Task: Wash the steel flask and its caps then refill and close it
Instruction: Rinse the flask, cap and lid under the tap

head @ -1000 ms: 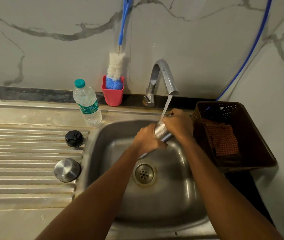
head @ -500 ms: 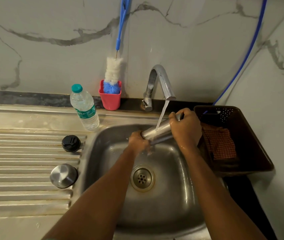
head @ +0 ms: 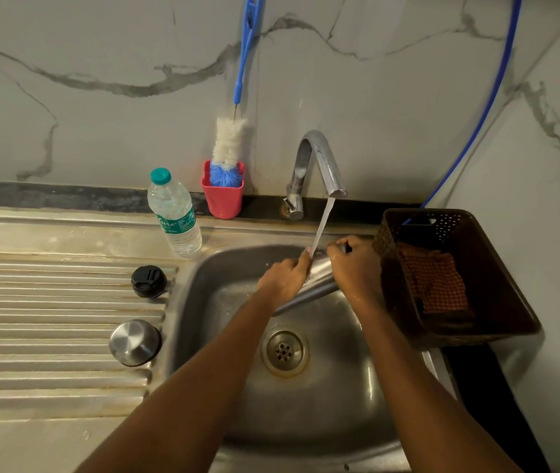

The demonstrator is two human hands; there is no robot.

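The steel flask (head: 317,279) lies tilted over the sink basin (head: 323,397), under the stream running from the tap (head: 319,165). My right hand (head: 353,268) grips its upper end near the mouth. My left hand (head: 285,278) is wrapped over the flask's middle, with water hitting beside its fingers. The flask's lower end shows below my left wrist. A black inner cap (head: 148,281) and a steel outer cap (head: 134,342) sit on the ribbed drainboard (head: 50,319) to the left of the basin.
A plastic water bottle (head: 175,215) with a green cap stands at the basin's back left corner. A red cup (head: 223,196) holds a bottle brush (head: 229,148). A brown basket (head: 456,278) with a checked cloth sits right of the basin. A blue hose (head: 476,124) runs up the wall.
My left hand has slid up the flask from its lower end to its middle. My right hand keeps its hold near the mouth. Water keeps running.
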